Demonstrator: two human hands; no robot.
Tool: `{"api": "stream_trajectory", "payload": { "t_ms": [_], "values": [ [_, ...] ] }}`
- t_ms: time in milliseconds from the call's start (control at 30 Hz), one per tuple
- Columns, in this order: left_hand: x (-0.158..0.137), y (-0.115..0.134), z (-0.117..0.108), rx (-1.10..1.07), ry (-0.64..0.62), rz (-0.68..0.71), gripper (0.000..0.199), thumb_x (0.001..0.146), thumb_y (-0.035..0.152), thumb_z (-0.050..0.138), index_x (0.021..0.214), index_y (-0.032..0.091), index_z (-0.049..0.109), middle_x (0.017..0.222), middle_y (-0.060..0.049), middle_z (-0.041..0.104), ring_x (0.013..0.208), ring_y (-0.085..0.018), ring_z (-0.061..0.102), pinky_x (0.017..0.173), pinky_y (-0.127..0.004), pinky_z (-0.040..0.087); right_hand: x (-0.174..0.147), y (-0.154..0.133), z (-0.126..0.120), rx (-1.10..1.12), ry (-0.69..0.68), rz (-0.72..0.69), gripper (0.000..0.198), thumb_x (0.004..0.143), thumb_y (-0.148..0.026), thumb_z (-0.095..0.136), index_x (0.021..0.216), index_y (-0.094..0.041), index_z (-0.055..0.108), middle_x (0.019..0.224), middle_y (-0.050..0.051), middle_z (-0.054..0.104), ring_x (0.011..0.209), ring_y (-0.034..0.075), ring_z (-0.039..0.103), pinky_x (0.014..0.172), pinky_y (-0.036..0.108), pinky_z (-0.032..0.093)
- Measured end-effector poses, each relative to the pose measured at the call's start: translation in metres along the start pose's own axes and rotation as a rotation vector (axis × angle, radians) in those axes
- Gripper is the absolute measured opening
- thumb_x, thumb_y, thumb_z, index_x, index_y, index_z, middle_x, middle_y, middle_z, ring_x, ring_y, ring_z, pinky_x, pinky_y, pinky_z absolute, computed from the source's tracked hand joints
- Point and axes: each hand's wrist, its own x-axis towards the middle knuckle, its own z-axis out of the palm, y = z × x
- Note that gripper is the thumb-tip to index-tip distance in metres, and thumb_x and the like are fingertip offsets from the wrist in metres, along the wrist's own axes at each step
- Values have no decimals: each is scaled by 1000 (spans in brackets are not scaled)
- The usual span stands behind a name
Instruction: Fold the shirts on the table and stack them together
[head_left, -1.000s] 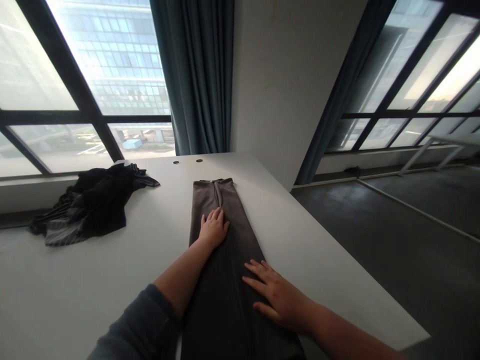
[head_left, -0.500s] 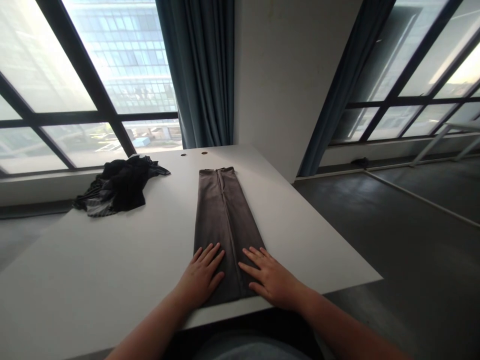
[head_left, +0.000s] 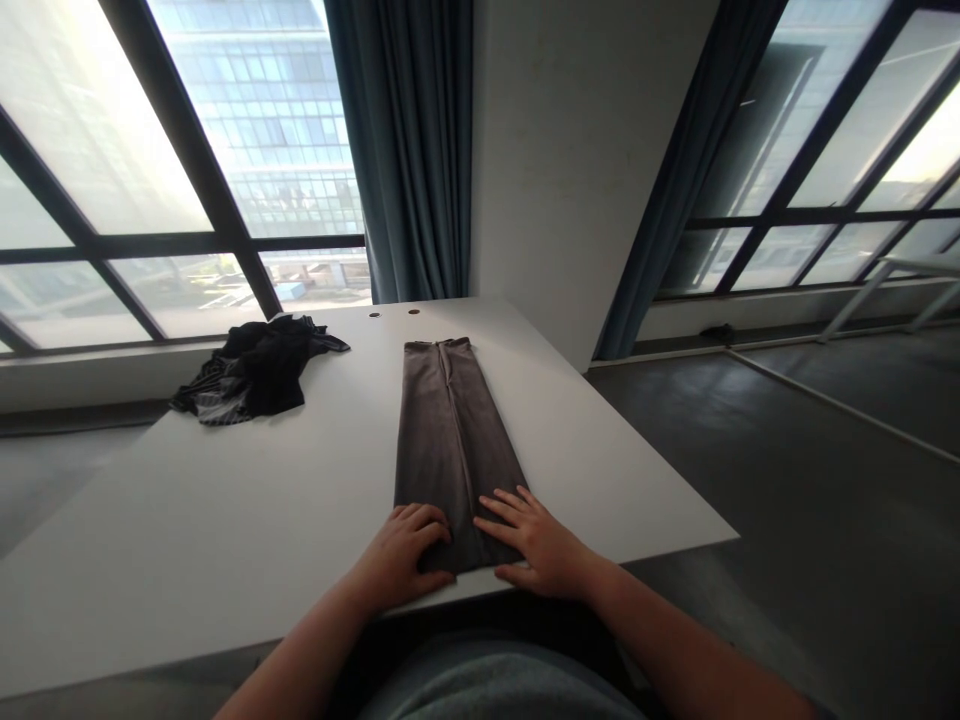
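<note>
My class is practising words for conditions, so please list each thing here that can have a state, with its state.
Brown garment: laid out flat, long and narrow
Dark clothing: crumpled in a heap
Left hand: fingers curled on the garment, thumb apart
Right hand: fingers spread on the garment
Left curtain: gathered in folds
Right curtain: gathered too
Windows: cannot tell whether shut

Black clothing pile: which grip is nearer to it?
Left. The left grip sits right of the pile, nearer the camera, on the brown garment; the right grip is on that garment too, farther right.
</note>
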Motion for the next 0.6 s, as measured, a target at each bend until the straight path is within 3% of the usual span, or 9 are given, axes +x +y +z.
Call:
{"api": "stream_trajectory", "payload": {
  "t_ms": [333, 500, 600],
  "values": [
    [-4, -2, 16, 70, -15, -85, 12, 97, 32, 63, 104, 25, 68, 104, -4, 72, 99, -23, 67, 91, -37, 48, -2, 3, 6, -8, 96, -46, 60, 91, -39, 71, 149, -28, 62, 160, 13, 52, 149, 35, 44, 126, 65, 24],
    [-9, -1, 9, 103, 12, -110, 13, 100, 30, 56, 104, 25, 68, 102, -3, 70, 91, -21, 69, 80, -32, 52, -4, -10, 10, 4, 201, -104, 42, 93, -25, 65, 135, -24, 71, 133, 13, 68, 125, 29, 60, 114, 53, 43],
    [-14, 0, 4, 146, 8, -122, 14, 101, 30, 57, 107, 25, 68, 103, -3, 69, 91, -22, 69, 80, -33, 53, -2, -28, 9, -7, 241, -59, 35, 93, -27, 67, 127, -25, 74, 120, 11, 71, 113, 29, 62, 105, 51, 47]
  ]
}}
